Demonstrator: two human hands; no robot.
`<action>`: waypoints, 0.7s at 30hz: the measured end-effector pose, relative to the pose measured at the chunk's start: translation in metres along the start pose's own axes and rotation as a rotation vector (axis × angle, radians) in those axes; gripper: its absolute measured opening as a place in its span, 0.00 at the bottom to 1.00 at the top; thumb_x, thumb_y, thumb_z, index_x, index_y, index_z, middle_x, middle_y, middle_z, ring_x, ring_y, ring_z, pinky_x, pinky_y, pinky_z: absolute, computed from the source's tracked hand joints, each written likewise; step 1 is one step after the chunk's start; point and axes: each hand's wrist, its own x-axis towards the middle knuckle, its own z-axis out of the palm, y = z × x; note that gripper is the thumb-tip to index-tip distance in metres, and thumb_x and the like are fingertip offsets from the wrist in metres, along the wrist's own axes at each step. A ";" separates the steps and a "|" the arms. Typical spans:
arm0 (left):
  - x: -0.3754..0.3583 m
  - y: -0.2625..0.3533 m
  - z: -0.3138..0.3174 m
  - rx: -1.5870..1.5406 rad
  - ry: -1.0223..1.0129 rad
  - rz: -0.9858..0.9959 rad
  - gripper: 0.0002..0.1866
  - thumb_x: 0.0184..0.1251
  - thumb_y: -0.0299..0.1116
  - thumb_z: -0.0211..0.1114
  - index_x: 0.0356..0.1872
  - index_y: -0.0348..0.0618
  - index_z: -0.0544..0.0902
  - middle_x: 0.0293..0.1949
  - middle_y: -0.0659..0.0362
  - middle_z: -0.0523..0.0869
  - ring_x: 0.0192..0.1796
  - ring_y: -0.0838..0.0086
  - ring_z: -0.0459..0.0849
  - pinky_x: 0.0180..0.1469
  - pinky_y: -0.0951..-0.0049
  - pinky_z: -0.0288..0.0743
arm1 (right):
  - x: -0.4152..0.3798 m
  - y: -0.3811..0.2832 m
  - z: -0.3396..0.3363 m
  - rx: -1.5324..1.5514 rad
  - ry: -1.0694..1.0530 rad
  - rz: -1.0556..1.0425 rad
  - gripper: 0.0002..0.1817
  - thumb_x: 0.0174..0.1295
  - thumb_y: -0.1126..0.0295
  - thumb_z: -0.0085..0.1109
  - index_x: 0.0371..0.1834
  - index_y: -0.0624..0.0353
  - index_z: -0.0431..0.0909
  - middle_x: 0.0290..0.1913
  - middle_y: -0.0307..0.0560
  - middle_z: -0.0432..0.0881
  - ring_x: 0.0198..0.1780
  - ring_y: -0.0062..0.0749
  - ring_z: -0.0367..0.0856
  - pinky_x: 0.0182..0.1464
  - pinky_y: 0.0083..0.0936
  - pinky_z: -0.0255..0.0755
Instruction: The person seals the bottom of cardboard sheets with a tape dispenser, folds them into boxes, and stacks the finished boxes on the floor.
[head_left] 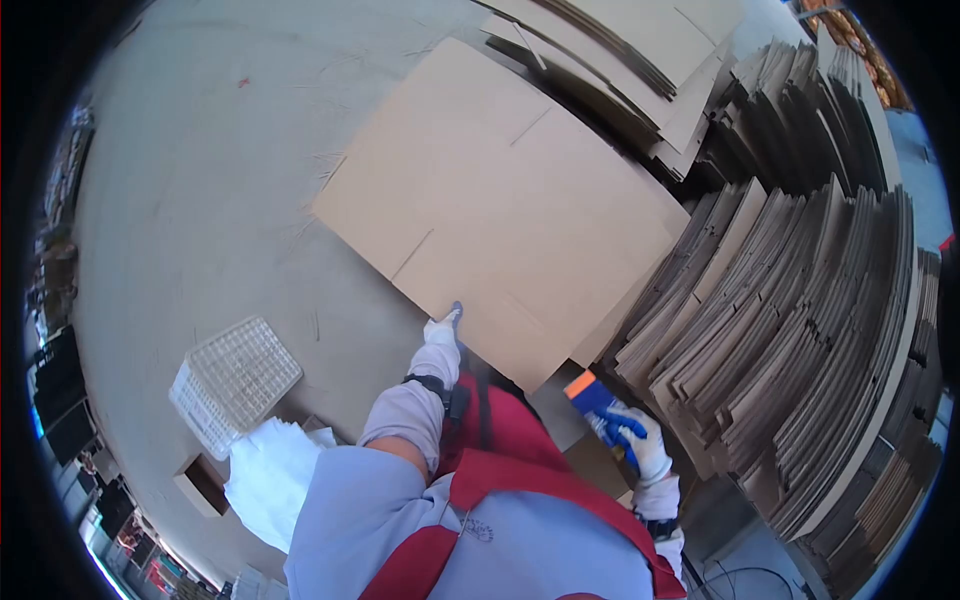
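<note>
Red apron straps cross my pale blue shirt right under the camera. With my right hand, in a white and blue glove, I grip a blue tool with an orange end, fingers wrapped round it. Reaching forward, my left hand touches the near edge of the large flat brown cardboard sheet lying on the grey concrete floor; whether its fingers pinch or just press there I cannot tell. Stacked folded cardboard stands to my right, and a white plastic lattice crate sits to my left.
</note>
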 end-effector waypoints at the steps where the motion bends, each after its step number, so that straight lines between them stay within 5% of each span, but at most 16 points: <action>1: 0.001 -0.003 -0.009 0.037 -0.022 0.072 0.23 0.66 0.33 0.67 0.61 0.48 0.73 0.48 0.53 0.85 0.44 0.58 0.87 0.45 0.46 0.83 | 0.003 -0.011 -0.009 -0.198 -0.027 -0.106 0.17 0.59 0.72 0.60 0.51 0.63 0.83 0.44 0.54 0.84 0.45 0.41 0.82 0.51 0.30 0.73; 4: -0.088 0.037 -0.022 0.040 -0.157 0.297 0.19 0.66 0.31 0.67 0.56 0.45 0.76 0.43 0.54 0.87 0.39 0.63 0.88 0.40 0.59 0.86 | 0.018 -0.025 -0.025 -0.351 0.044 -0.351 0.17 0.58 0.73 0.60 0.51 0.59 0.83 0.46 0.53 0.84 0.48 0.45 0.82 0.52 0.33 0.74; 7: -0.273 0.105 -0.007 0.189 -0.317 0.505 0.14 0.65 0.29 0.69 0.50 0.41 0.79 0.41 0.57 0.87 0.39 0.69 0.88 0.37 0.66 0.86 | 0.039 -0.076 -0.024 -0.440 0.123 -0.523 0.17 0.57 0.72 0.60 0.51 0.53 0.83 0.49 0.54 0.84 0.49 0.50 0.82 0.52 0.37 0.76; 10: -0.434 0.137 0.026 0.377 -0.466 0.976 0.12 0.64 0.27 0.69 0.46 0.34 0.82 0.38 0.59 0.86 0.38 0.80 0.83 0.38 0.77 0.78 | 0.047 -0.142 0.001 -0.509 0.158 -0.731 0.15 0.59 0.68 0.59 0.51 0.50 0.83 0.46 0.55 0.84 0.48 0.54 0.81 0.52 0.38 0.75; 13: -0.452 0.139 0.064 0.391 -0.471 1.286 0.13 0.65 0.28 0.69 0.46 0.30 0.80 0.36 0.58 0.86 0.37 0.78 0.83 0.40 0.76 0.79 | 0.040 -0.189 0.009 -0.549 0.123 -0.876 0.15 0.60 0.64 0.59 0.50 0.49 0.82 0.41 0.57 0.83 0.44 0.55 0.81 0.49 0.41 0.75; 14: -0.445 0.144 0.072 0.341 -0.592 1.214 0.20 0.65 0.28 0.69 0.54 0.29 0.77 0.48 0.52 0.85 0.46 0.73 0.85 0.46 0.75 0.80 | 0.038 -0.195 0.008 -0.564 0.131 -0.886 0.14 0.60 0.63 0.58 0.49 0.49 0.83 0.41 0.57 0.83 0.43 0.54 0.81 0.48 0.42 0.75; 15: -0.449 0.152 0.078 0.340 -0.618 1.227 0.20 0.65 0.28 0.69 0.54 0.29 0.77 0.48 0.52 0.85 0.46 0.73 0.85 0.46 0.75 0.80 | 0.022 -0.212 0.009 -0.597 0.145 -0.818 0.15 0.61 0.61 0.58 0.49 0.49 0.83 0.40 0.57 0.83 0.44 0.54 0.81 0.48 0.42 0.75; 17: -0.452 0.168 0.085 0.209 -0.886 1.475 0.28 0.64 0.23 0.68 0.64 0.31 0.69 0.62 0.48 0.77 0.58 0.69 0.80 0.59 0.70 0.76 | 0.010 -0.223 0.002 -0.760 0.172 -0.818 0.17 0.62 0.56 0.58 0.49 0.50 0.83 0.39 0.56 0.83 0.43 0.53 0.81 0.47 0.42 0.75; 18: -0.457 0.192 0.085 0.513 -0.673 1.884 0.35 0.57 0.19 0.68 0.68 0.35 0.66 0.69 0.45 0.68 0.68 0.58 0.72 0.68 0.56 0.67 | 0.004 -0.230 0.002 -0.763 0.184 -0.812 0.17 0.62 0.56 0.58 0.49 0.50 0.83 0.39 0.56 0.83 0.43 0.53 0.81 0.47 0.42 0.75; 19: -0.463 0.213 0.094 0.508 -0.693 1.881 0.35 0.57 0.19 0.68 0.68 0.35 0.66 0.69 0.45 0.68 0.68 0.58 0.72 0.68 0.56 0.67 | -0.002 -0.239 0.004 -0.786 0.214 -0.788 0.18 0.62 0.53 0.58 0.49 0.51 0.82 0.40 0.55 0.83 0.43 0.53 0.81 0.46 0.42 0.75; 21: -0.470 0.247 0.122 0.915 -0.170 2.395 0.38 0.49 0.18 0.66 0.68 0.42 0.69 0.67 0.46 0.71 0.70 0.52 0.68 0.73 0.48 0.57 | -0.002 -0.251 0.012 -0.854 0.265 -0.709 0.24 0.63 0.45 0.56 0.48 0.54 0.82 0.39 0.57 0.82 0.41 0.52 0.82 0.45 0.43 0.75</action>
